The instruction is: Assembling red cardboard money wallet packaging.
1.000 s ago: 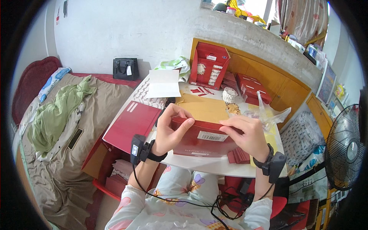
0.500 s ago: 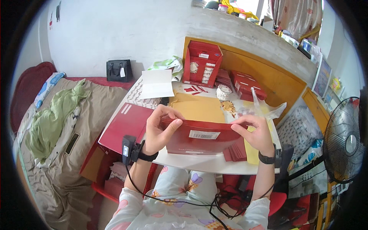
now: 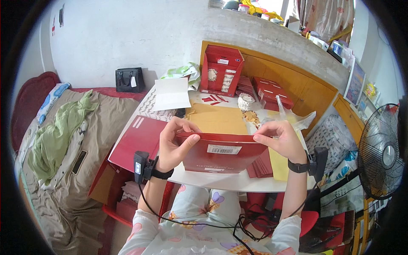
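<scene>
Maroon flat panel (image 3: 138, 140) by the left edge of the white table (image 3: 204, 180), marked with two pale strips. Over the table's near edge, resting or lifted, hard to tell: glossy red card box (image 3: 204, 160), pinched at its top left corner between thumb and fingers of the left hand (image 3: 173, 142); looks light, stiff but easily creased, slightly slippery, best taken by both top corners; bears a white barcode label (image 3: 223, 149) near the top, small pale print lower down. Pinched likewise at top right by the right hand (image 3: 284, 142), above small red packets (image 3: 260, 166).
</scene>
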### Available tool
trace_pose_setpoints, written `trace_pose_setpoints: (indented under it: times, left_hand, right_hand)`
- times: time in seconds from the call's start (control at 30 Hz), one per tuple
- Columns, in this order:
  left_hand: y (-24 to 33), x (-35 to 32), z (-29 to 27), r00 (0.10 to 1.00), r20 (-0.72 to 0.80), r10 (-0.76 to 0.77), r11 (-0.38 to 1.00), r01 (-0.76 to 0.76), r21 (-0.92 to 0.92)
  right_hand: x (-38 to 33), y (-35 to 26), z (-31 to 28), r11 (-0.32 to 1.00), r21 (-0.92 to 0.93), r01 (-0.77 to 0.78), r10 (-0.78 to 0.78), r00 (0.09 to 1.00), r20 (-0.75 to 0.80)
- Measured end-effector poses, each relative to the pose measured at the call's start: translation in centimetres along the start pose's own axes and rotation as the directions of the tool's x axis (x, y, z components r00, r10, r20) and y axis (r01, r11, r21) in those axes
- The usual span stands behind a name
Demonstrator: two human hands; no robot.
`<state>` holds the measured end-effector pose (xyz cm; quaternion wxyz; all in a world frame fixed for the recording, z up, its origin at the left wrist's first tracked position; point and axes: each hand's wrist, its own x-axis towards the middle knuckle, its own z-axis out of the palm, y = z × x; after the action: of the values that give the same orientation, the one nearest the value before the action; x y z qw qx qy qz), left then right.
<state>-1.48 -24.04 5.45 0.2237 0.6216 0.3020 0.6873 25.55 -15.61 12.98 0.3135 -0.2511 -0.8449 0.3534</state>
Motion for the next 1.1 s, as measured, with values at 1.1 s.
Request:
trace_pose_setpoints:
  times: [1.1]
  left_hand:
    - [-0.4,0.1,0.1,0.997,-0.065,0.036,0.998,-0.032,0.061]
  right_hand:
    - [-2.6,4.8,3.4,0.929,0.202,0.309,-0.254,0.932,-0.259]
